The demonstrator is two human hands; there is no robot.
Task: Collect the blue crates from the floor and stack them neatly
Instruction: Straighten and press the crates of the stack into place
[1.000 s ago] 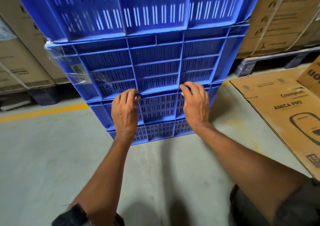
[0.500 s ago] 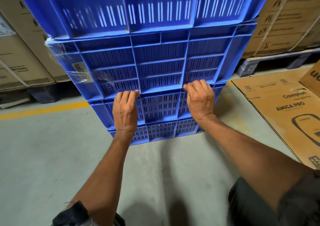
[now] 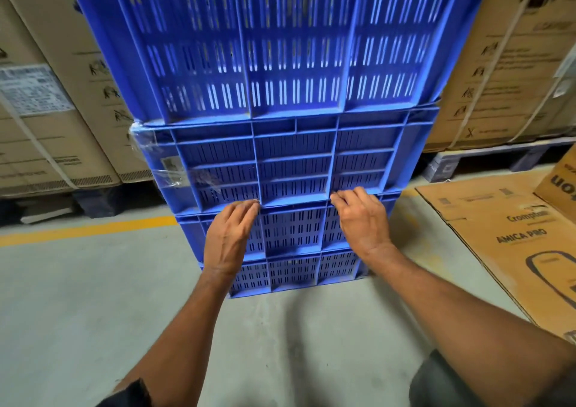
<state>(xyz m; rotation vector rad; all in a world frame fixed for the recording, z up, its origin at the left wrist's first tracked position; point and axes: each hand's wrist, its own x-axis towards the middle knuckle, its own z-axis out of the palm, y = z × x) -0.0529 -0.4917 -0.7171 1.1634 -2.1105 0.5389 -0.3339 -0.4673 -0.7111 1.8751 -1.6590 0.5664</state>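
A stack of blue slotted crates stands on the floor straight ahead. The top crate (image 3: 280, 48) sits on a middle crate (image 3: 293, 163) with clear tape at its left corner, and that one rests on the bottom crate (image 3: 293, 266). My left hand (image 3: 229, 238) and my right hand (image 3: 363, 219) lie against the front of the stack. The fingertips of both hands curl under the lower rim of the middle crate, where it meets the bottom crate.
Strapped cardboard cartons (image 3: 53, 120) on pallets stand behind the stack at left, and more cartons (image 3: 505, 63) at right. A flattened cardboard box (image 3: 511, 244) lies on the floor at right. A yellow line (image 3: 87, 229) crosses the grey floor at left.
My view has tilted up and shifted, so the stack sits more centred. Both hands have stayed at the same seam, the right hand edging slightly along the rim.
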